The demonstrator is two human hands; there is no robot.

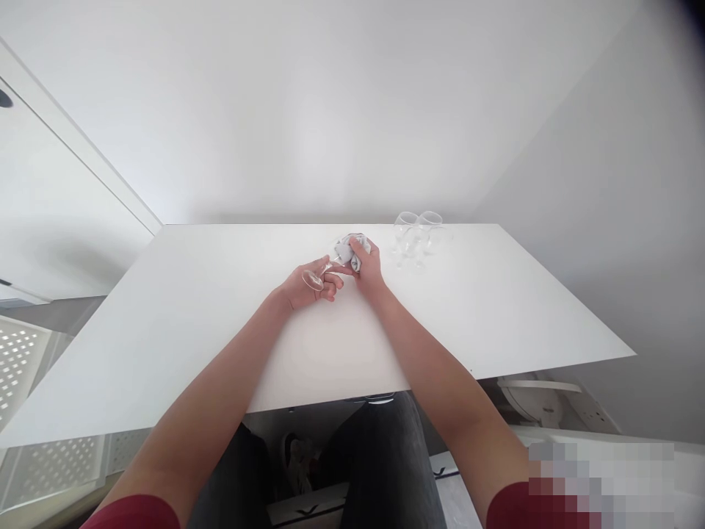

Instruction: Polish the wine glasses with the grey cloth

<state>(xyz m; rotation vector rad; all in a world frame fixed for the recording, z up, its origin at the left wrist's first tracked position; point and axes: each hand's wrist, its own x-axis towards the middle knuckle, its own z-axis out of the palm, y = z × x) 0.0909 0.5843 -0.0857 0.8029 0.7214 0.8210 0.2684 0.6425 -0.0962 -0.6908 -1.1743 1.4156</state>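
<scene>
A clear wine glass is tilted in my left hand, its stem between the fingers and its round foot toward me. My right hand grips a crumpled pale grey cloth against the bowl end of the glass. The cloth and fingers hide most of the bowl. Both hands are close together above the middle of the white table. To the right of my right hand, upright wine glasses stand near the table's back edge; their outlines overlap.
A white wall rises behind the table, and a grey wall lies on the right. A white door is at left. Perforated white baskets are below the table's left side. My legs are under the front edge.
</scene>
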